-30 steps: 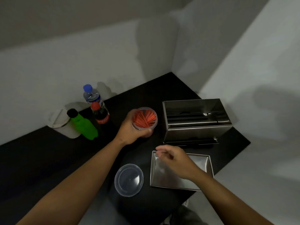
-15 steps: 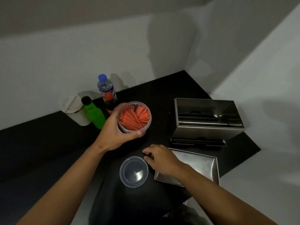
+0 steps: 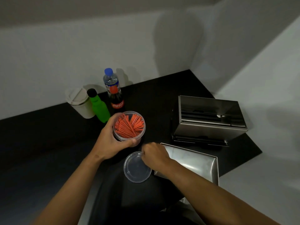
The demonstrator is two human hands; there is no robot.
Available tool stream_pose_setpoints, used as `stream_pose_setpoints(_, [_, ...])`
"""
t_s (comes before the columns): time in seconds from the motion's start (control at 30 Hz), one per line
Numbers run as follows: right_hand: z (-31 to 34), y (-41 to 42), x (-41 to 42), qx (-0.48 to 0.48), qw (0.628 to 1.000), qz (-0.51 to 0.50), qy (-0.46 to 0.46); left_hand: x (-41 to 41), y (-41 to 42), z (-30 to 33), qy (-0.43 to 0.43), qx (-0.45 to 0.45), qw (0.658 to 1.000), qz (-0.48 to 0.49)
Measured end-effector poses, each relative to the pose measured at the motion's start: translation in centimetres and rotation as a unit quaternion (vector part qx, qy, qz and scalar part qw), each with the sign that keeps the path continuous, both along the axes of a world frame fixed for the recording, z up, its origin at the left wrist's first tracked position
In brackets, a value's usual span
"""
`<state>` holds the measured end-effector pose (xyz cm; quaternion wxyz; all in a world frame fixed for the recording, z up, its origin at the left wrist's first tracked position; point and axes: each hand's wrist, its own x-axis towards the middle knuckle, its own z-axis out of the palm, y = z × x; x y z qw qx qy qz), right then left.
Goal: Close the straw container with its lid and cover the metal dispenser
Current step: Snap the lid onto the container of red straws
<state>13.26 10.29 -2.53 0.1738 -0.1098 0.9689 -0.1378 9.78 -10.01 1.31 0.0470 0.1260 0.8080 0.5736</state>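
My left hand (image 3: 112,140) grips a clear round straw container (image 3: 129,125) full of orange straws, with its top uncovered. The clear round lid (image 3: 135,169) lies flat on the black table just below it. My right hand (image 3: 155,156) rests on the lid's upper right rim, fingers curled on the edge. The metal dispenser (image 3: 209,120) stands to the right with its top uncovered. Its flat metal cover (image 3: 194,161) lies on the table in front of it, partly under my right wrist.
At the back left stand a green bottle (image 3: 99,108), a cola bottle (image 3: 116,99), a water bottle (image 3: 110,78) and a white lidded cup (image 3: 79,101). The black table (image 3: 48,135) ends in a slanted edge at the right. Walls close in behind.
My right hand moved left from the metal cover onto the lid's rim. The left hand brought the straw container slightly nearer; the view shifted.
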Motion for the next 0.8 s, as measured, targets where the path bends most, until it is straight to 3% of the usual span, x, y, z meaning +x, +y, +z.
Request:
stream_pose_setpoints(0.3, [6.2, 4.1, 1.0, -0.156, 0.982, -0.110, 0.000, -0.5, -0.1, 2.5, 0.028, 0.011, 1.000, -0.006])
stream_pose_setpoints(0.53, [10.7, 11.0, 4.3, -0.344, 0.905, -0.246, -0.046, -0.9, 2.3, 3.6, 0.040, 0.035, 0.997, -0.050])
stream_pose_setpoints(0.8, [13.4, 16.8, 8.3, -0.369, 0.886, -0.280, 0.025, -0.6, 7.3, 4.4, 0.035, 0.071, 0.991, -0.104])
